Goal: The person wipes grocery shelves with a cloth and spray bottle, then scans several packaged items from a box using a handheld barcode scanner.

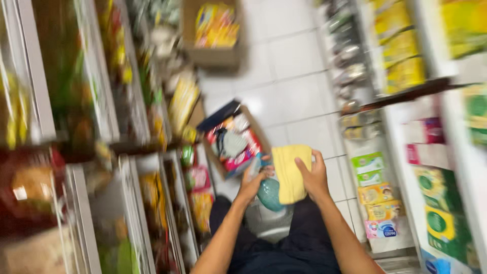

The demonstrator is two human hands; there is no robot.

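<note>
My left hand (252, 183) grips a teal spray bottle (269, 193); my right hand's (313, 177) fingers press a yellow cloth (290, 172) against it, mid-aisle. Held loosely, the cloth could slip to the floor (294, 76).

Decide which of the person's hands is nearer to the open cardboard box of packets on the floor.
Left. The left hand, gripping the teal bottle, sits just below the cardboard box. The right hand, holding the yellow cloth, lies farther to the side.
</note>
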